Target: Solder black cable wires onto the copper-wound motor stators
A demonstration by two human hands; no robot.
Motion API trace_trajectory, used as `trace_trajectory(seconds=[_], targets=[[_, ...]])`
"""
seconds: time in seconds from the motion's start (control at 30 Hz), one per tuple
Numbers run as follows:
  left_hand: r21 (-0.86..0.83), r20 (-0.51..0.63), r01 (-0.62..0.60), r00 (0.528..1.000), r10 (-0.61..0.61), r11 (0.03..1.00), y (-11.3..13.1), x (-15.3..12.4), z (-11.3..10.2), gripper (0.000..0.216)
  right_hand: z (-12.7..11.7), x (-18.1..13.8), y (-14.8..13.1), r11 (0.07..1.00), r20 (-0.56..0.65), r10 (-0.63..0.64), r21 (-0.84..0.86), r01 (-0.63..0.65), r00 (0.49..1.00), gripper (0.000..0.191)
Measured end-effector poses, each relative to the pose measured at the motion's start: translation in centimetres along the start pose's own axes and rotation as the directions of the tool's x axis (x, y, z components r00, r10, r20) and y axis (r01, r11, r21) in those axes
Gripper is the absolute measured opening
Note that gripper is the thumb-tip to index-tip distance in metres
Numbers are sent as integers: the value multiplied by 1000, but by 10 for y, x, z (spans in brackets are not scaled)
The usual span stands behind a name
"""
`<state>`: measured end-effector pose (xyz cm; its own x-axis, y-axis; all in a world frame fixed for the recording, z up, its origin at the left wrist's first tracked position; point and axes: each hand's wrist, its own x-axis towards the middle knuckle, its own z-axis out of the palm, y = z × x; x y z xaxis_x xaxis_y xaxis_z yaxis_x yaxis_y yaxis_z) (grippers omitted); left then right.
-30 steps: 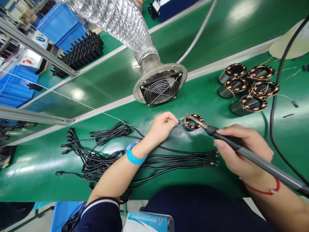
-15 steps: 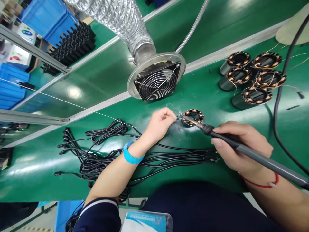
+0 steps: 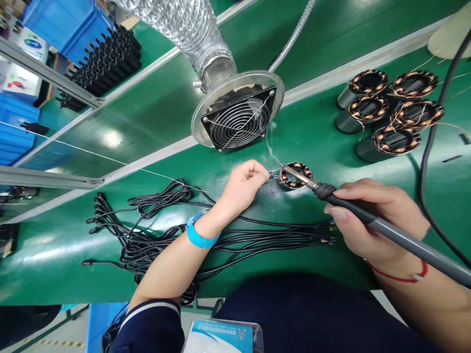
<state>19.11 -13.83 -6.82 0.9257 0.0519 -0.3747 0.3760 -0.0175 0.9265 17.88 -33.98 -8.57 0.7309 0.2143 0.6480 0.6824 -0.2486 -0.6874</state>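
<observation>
My right hand (image 3: 371, 218) grips a grey soldering iron (image 3: 386, 230) like a pen, its tip resting on the left rim of a small copper-wound stator (image 3: 295, 175) standing on the green bench. A thin wisp of smoke rises from that spot. My left hand (image 3: 243, 186), with a blue band on the wrist, is closed in a pinch just left of the stator, holding a thin wire (image 3: 273, 171) at the tip. A fine solder wire (image 3: 110, 159) stretches in from the far left towards this hand.
A fume fan on a silver flexible duct (image 3: 237, 115) sits right behind the stator. Several more stators (image 3: 390, 115) stand at the right. A bundle of black cables (image 3: 165, 230) lies under my left arm. Blue crates and black parts are at the far left.
The view has shifted slightly. The iron's tip stays at the stator's rim, and smoke now rises from the joint. Both hands keep their grips.
</observation>
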Motion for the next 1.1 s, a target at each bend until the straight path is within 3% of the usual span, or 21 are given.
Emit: trace_trajectory(seconds=[0.33,0.47,0.6,0.8,0.9,1.1], targets=[[-1,13,-16,1000,16,1000,0,0,-1,12,1,2,1,999,9,-41,-1,41,999,24],[-9,11,-7,1000,7,1000,1,0,0,12,1,2,0,994,18,-46,-98,48,999,27],[-10,5,3,1000,-3,1000,1,-1,0,12,-3,7,-10,961,111,70,-275,-37,991,39],[-3,41,-46,998,46,999,0,-2,-3,10,0,31,-22,948,238,191,-295,-117,952,29],[-1,49,-77,996,76,997,-1,-5,-3,7,10,35,-17,947,307,235,-285,-147,922,34],[35,108,-160,982,156,986,-3,-10,-2,9,31,29,-6,958,241,259,-187,-217,935,46]])
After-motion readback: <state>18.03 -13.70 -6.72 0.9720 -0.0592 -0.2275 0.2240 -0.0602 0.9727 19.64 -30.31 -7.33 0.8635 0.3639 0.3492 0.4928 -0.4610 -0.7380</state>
